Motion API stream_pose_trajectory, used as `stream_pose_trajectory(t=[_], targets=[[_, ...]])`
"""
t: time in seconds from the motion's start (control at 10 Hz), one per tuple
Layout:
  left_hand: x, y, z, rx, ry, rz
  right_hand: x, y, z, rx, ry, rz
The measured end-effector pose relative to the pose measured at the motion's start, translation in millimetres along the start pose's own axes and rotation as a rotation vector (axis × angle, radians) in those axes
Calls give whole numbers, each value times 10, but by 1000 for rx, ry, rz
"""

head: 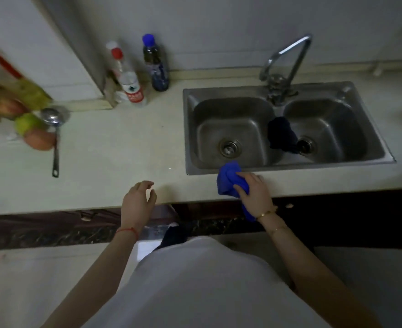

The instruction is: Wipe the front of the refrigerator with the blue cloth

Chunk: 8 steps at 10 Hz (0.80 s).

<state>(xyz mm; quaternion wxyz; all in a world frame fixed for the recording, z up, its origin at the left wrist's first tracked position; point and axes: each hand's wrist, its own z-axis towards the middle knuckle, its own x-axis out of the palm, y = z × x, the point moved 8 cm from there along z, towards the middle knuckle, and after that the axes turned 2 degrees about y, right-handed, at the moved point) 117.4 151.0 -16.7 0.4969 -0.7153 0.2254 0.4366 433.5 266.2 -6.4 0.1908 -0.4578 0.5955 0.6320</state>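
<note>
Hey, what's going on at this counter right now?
A person stands at a kitchen counter. Their right hand grips a blue cloth at the counter's front edge, just below the double sink. The left hand hovers above the counter, fingers loosely curled, holding nothing. A dark rag hangs over the sink divider.

The cloth [229,179] is a strong royal blue. The counter [114,147] is pale cream, the sink [287,163] dull grey steel with a dark navy rag [281,136] draped in it. One bottle [128,76] is clear with a red cap and red label, the other bottle [156,65] dark with a blue cap. The fruit [29,129] is green, yellow and orange-pink. The ladle [54,129] is silver with a black handle. A red string circles the left wrist, a gold bracelet the right. The shirt [207,285] is white.
</note>
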Motion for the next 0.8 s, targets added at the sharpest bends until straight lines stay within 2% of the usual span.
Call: stream_pose_trajectory(t=[0.2,0.4,0.6,0.7,0.8], targets=[[-392,728,474,-38,19,173,608,1208,1037,-222,90,-72],[-496,1092,817,-9,110,245,1332,1896,1633,-270,235,-168],[-424,1319,874,-32,142,268,1678,1931,1694,-293,349,-257],[-401,1368,906,-63,147,246,1553,1891,1693,-280,281,-172],[-475,1338,904,-130,130,143,1290,1650,1576,-125,121,-37]])
